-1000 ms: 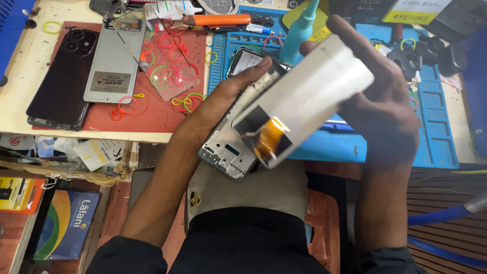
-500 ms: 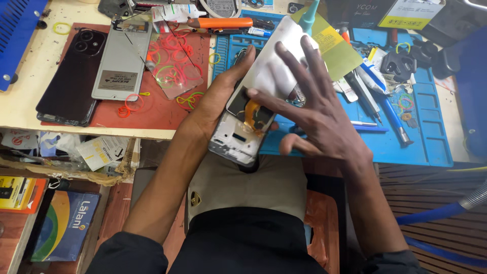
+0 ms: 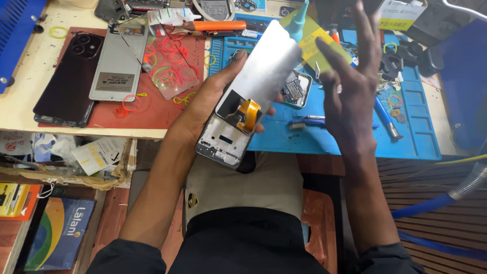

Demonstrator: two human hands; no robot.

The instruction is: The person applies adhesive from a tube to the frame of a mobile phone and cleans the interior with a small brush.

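While left hand (image 3: pixel 210 99) holds phone frame (image 3: pixel 243 109), right hand (image 3: pixel 350 91) open (raised).

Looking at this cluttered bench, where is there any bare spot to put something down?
Bare patches: the blue mat along its near edge, under the left hand holding the phone frame, and the cream benchtop left of the black phone back. The far edge and red mat are crowded.

The person's forearms were bare, with dark sleeves pushed up near the elbows at the bottom of the view. A dark, almost black top covered the torso, and beneath it lay khaki-grey trousers bearing a small gold shield-shaped emblem. The left hand (image 3: pixel 213 99) and right hand (image 3: pixel 350 96) wore no gloves.
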